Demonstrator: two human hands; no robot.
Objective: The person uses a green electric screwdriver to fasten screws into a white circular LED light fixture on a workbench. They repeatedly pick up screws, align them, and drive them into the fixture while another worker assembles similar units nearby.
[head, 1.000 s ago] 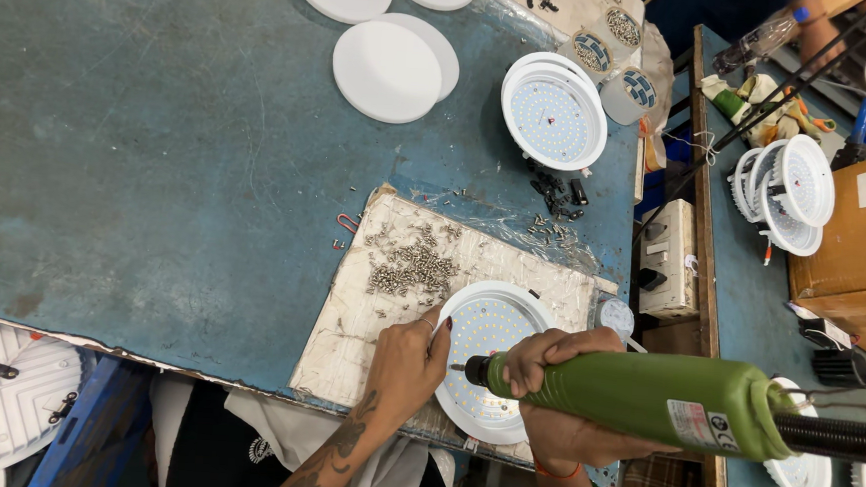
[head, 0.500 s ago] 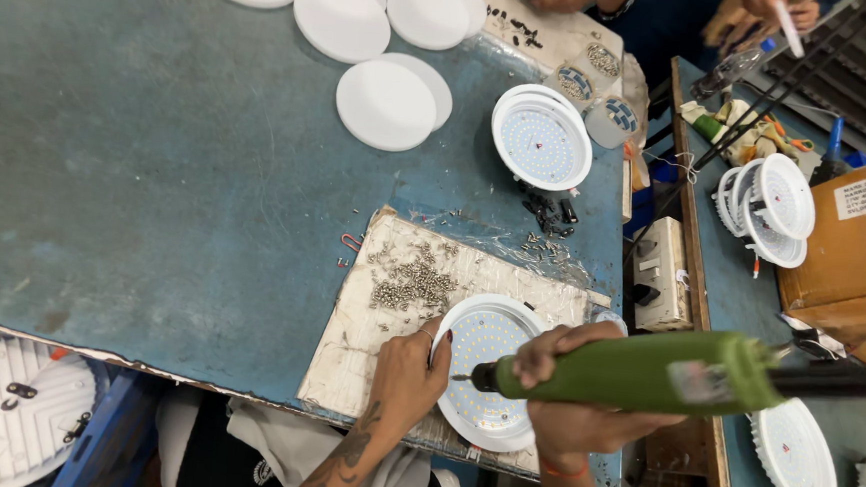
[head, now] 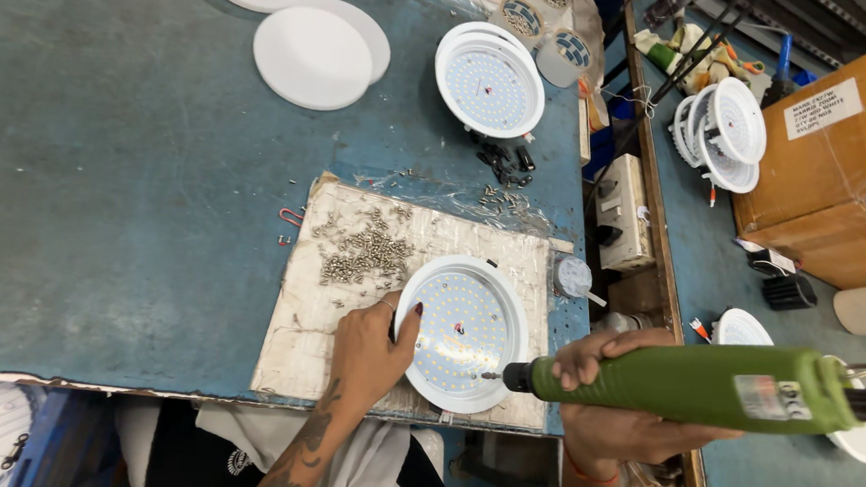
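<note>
Overhead, a scuffed blue workbench; right hand fingers clamp the green screwdriver, left hand seemingly steadying the round lamp.

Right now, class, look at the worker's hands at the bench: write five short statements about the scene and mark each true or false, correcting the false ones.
1. The right hand grips a green electric screwdriver. True.
2. The left hand rests on the rim of the round white LED light panel. True.
3. The panel lies directly on the blue metal table. False: it lies on a worn cardboard sheet.
4. A pile of small silver screws sits on the sheet. True.
5. The screwdriver tip points at the brown cardboard box. False: it points at the panel.
</note>
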